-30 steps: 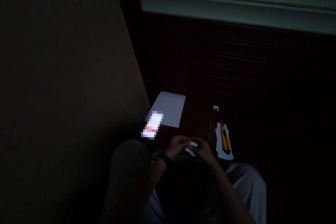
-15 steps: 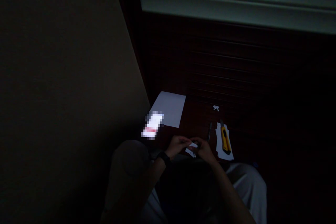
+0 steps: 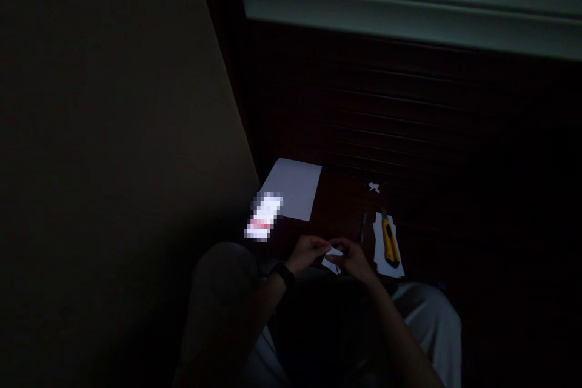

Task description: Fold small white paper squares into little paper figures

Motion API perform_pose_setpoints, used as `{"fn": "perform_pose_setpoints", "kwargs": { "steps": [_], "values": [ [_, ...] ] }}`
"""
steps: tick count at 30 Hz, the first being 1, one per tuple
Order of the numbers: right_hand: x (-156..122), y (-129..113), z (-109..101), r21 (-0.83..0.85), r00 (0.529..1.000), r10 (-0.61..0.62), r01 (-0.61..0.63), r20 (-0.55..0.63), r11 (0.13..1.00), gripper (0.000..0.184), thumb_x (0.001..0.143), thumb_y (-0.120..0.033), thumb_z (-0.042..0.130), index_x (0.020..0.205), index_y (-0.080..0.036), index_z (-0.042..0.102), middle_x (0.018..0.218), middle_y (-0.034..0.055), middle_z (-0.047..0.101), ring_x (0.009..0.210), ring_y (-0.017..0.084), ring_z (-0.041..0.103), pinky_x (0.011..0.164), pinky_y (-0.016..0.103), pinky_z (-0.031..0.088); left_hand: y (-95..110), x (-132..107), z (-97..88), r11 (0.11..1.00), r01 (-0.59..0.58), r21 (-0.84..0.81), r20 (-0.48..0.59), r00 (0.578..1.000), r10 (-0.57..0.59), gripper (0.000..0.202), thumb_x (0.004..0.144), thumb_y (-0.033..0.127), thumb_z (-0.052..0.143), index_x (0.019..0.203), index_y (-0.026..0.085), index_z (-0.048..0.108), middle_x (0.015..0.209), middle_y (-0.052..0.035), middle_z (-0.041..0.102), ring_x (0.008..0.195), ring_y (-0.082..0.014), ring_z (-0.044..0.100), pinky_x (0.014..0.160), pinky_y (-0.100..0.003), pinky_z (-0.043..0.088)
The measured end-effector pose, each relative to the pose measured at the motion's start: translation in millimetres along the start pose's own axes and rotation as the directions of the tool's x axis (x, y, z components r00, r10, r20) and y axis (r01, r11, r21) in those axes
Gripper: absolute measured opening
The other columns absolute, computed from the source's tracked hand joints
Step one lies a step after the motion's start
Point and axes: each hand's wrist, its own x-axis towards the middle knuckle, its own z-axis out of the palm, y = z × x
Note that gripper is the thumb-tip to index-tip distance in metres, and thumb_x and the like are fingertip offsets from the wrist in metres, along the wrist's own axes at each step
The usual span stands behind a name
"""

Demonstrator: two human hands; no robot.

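Observation:
Between both hands, low over the dark surface, is a small piece of white paper with darker lines across it, perhaps creases. My left hand, with a black band on its wrist, pinches the paper's upper left edge. From the other side my right hand grips it, thumb on the face and fingers curled behind. The fingertips of the two hands nearly meet and hide part of the sheet. Just beyond my right hand lies a dark, slim pen-like object.
Rightward, a yellow utility knife rests on a notched white paper piece. White scraps lie farther back. On the left, a bright pixelated phone-like rectangle overlaps a white sheet. A wall rises at left; the room is dim.
The small paper has shifted very slightly, and a little more of its face shows beside my right thumb. Both hands keep their hold; everything else stays put.

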Motion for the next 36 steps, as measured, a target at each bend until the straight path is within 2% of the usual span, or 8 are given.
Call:
{"fn": "perform_pose_setpoints", "kwargs": {
  "steps": [10, 19, 31, 36],
  "values": [
    [-1.0, -4.8, -1.5, 0.042, 0.998, 0.002, -0.004, 0.058, 0.999, 0.048, 0.062, -0.029, 0.072, 0.106, -0.02, 0.057, 0.071, -0.0028, 0.058, 0.056, 0.011, 0.051, 0.051, 0.021, 0.039, -0.8, -1.7, 1.1, 1.0, -0.011, 0.015, -0.024, 1.0, 0.011, 0.032, 0.07, 0.038, 0.066, 0.085, 0.01, 0.07, 0.086, -0.0102, 0.07, 0.082, -0.0209, 0.064, 0.075, -0.029, 0.047],
    [3.2, 0.0, 2.1, -0.028, 1.0, 0.02, -0.02, -0.01, 0.999, 0.051, 0.057, -0.029, 0.075, 0.104, -0.019, 0.059, 0.072, -0.0008, 0.061, 0.06, 0.013, 0.054, 0.054, 0.023, 0.042, 1.4, -2.9, 1.7, 1.0, -0.019, -0.003, -0.017, 1.0, 0.019, 0.03, 0.068, 0.036, 0.068, 0.083, 0.009, 0.071, 0.084, -0.0111, 0.071, 0.079, -0.0214, 0.064, 0.072, -0.029, 0.048],
    [3.6, -5.5, 2.5, 0.017, 0.998, 0.026, -0.025, -0.05, 1.0, 0.04, 0.054, -0.025, 0.075, 0.091, -0.018, 0.061, 0.063, -0.0045, 0.055, 0.051, 0.009, 0.048, 0.048, 0.02, 0.037, 1.6, -3.2, 4.7, 1.0, 0.006, -0.027, -0.032, 0.999, -0.006, 0.034, 0.066, 0.039, 0.069, 0.083, 0.01, 0.071, 0.084, -0.0109, 0.071, 0.08, -0.0215, 0.064, 0.073, -0.029, 0.048],
    [1.8, -7.2, 3.1, 0.054, 0.997, 0.025, -0.021, -0.073, 0.998, 0.039, 0.055, -0.026, 0.074, 0.091, -0.018, 0.061, 0.063, -0.0042, 0.056, 0.051, 0.01, 0.048, 0.048, 0.021, 0.037, 6.7, -5.1, 3.8, 0.999, 0.011, -0.048, -0.034, 0.999, -0.013, 0.038, 0.068, 0.043, 0.067, 0.087, 0.011, 0.071, 0.083, -0.0093, 0.07, 0.078, -0.0201, 0.063, 0.07, -0.027, 0.047]
  ]
}}
